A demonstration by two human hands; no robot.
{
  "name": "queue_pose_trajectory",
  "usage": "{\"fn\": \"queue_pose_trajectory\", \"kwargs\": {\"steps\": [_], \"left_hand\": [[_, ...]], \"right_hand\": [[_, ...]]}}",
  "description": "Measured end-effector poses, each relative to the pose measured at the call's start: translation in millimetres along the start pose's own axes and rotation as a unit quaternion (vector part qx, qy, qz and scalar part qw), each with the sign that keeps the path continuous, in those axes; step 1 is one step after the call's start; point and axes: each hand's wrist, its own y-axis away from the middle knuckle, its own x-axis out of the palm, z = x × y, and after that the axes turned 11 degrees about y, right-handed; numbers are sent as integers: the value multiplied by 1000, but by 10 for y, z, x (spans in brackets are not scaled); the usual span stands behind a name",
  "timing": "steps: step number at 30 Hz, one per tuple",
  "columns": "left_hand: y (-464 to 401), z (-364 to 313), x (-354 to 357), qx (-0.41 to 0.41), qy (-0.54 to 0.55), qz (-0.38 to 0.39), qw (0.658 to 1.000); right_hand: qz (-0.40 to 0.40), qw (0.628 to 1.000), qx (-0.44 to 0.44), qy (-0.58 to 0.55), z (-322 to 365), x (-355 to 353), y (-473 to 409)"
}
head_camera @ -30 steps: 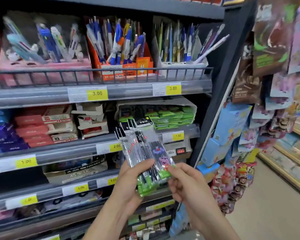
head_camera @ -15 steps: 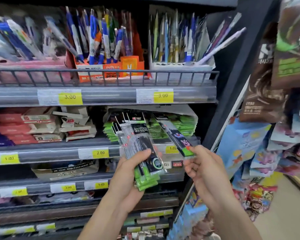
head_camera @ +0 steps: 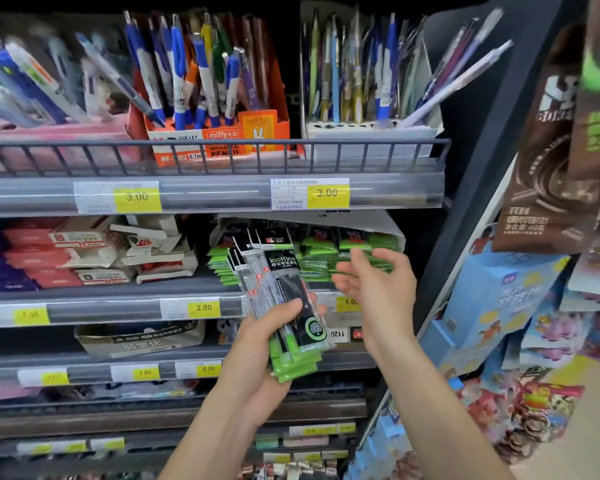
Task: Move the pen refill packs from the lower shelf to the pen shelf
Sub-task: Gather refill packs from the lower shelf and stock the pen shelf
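Though clear-fronted, refill packs (head_camera: 284, 306) green-bottomed.

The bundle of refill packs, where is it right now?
In the head view, the bundle of refill packs sits centre frame, gripped by the left hand in front of the 2.00 price tag, left of the open right hand.

The refill packs (head_camera: 284, 306) are clear shiny plastic with green and black card inside. The rail (head_camera: 215, 157) on the far pen shelf is dark metal wire. The shelf edge strip (head_camera: 215, 194) is see-through, glossy plastic over paper price tags (head_camera: 326, 192). On the right, the brown snack bag (head_camera: 548, 174) looks smooth and shiny.
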Motion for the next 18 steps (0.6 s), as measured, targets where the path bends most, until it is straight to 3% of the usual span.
{"fn": "queue_pose_trajectory", "kwargs": {"steps": [6, 13, 15, 18], "left_hand": [[-18, -48, -44, 0, -6, 1, 1000], [-12, -105, -55, 4, 3, 6, 1000], [-8, -122, -59, 4, 9, 2, 1000], [14, -159, -75, 7, 2, 5, 1000]], "right_hand": [[-59, 977, -148, 144, -128, -15, -106], [-65, 972, -127, 186, -62, 8, -153], [-22, 972, -115, 206, -75, -42, 65], [148, 972, -45, 179, -92, -142, 498]]}}
